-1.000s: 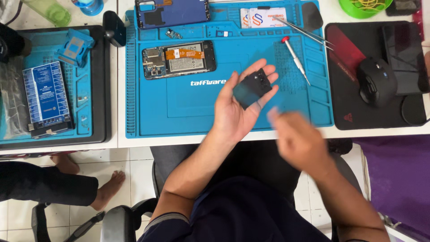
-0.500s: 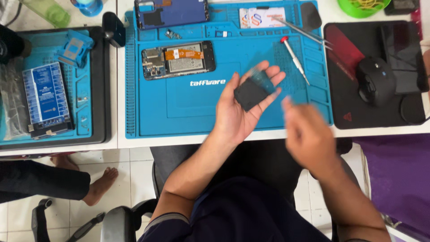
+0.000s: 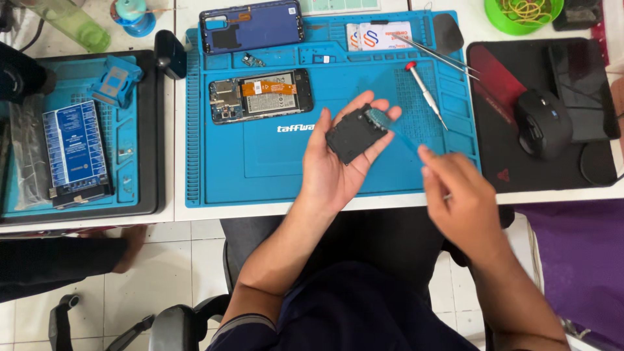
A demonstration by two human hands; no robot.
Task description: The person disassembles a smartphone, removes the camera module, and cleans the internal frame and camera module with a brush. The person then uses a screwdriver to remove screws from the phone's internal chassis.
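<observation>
Nearest: dark lap and chair, w/ tiled floor showing at left. R hand (image 3: 465,198) is hovering just off the table's front edge, fingers loosely curled and pinching a thin translucent blue strip (image 3: 400,133) that is stretching up toward the part; strip is blurred, so whether it is a film or a flat tool is unclear. L hand (image 3: 341,162) is cupping a small black square module (image 3: 356,134) in an open palm, fingers wrapped round its edges, over the lower middle of the blue work mat (image 3: 260,169). Judged progress: disassembly looks well along, since the opened phone (image 3: 261,95) is lying on the mat w/ its insides exposed, and its blue back cover (image 3: 252,26) is sitting apart at the mat's far edge; the module is out and in hand, and reassembly is apparently not begun. Further back, a red-capped screwdriver (image 3: 426,94) and tweezers (image 3: 435,55) are lying to the R on the mat, near each other. Off mat: black mouse (image 3: 543,123) on a dark pad at R, blue tray (image 3: 140,156) w/ a circuit tester board at L. Top edge is cutting off a green bowl (image 3: 520,13) and bottles; small screws too tiny to make out.
</observation>
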